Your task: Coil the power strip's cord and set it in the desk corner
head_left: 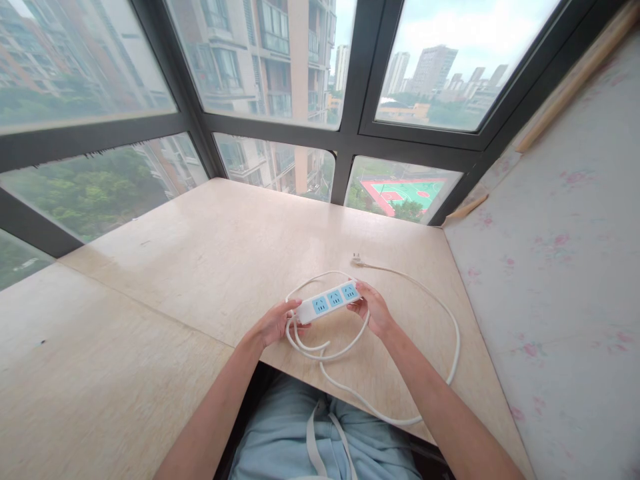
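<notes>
A white power strip (331,300) with three blue sockets is held just above the pale wooden tabletop (200,267). My left hand (277,323) grips its left end and my right hand (374,310) grips its right end, fingers curled around it. Its white cord (453,333) loops on the table around and below my hands, partly coiled near my left hand. The plug (357,259) lies on the table beyond the strip.
Large windows with dark frames (350,140) stand along the table's far edge. A floral-patterned wall (565,253) rises at the right. My lap in light blue clothing (280,440) is below the table's front edge.
</notes>
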A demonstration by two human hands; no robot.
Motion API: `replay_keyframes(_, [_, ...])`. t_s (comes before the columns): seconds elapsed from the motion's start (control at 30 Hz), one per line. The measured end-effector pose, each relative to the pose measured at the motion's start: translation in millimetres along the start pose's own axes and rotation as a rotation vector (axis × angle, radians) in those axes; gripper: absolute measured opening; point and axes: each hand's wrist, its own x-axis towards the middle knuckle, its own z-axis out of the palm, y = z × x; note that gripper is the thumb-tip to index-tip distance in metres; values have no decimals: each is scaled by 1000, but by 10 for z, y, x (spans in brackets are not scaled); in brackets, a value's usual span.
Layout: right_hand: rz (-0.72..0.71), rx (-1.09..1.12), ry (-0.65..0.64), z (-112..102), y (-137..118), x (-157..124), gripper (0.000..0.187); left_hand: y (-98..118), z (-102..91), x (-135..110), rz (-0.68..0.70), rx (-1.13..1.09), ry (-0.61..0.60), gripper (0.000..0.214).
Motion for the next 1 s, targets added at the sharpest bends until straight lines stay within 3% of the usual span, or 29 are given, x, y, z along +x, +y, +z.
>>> replay_keyframes(0.23, [44, -167, -83, 34, -85, 74, 30, 24, 118, 98, -19, 160, -259, 60])
replay_keyframes(0.37, [29, -138, -96, 54, -100, 110, 31, -35, 177, 114, 23, 172, -315, 47])
replay_keyframes(0.47, [36, -54, -63, 61, -148, 103, 38, -89, 206, 104, 102, 143, -248, 37])
replay_keyframes(0.6, [42, -33, -7, -7, -207, 45, 43, -152, 229, 56, 157, 29, -70, 38])
replay_keyframes(0.8, [48, -201, 68, -188, -165, -38, 41, -225, 256, -26, 211, -143, 98, 43])
replay_keyframes(0.9, [-7, -402, 136, -277, -72, -142, 46, -240, 270, -41, 243, -198, 151, 47])
replay_keyframes(1.0, [-40, -608, 123, -452, 50, -345, 58, -231, 277, -51, 268, -213, 212, 46])
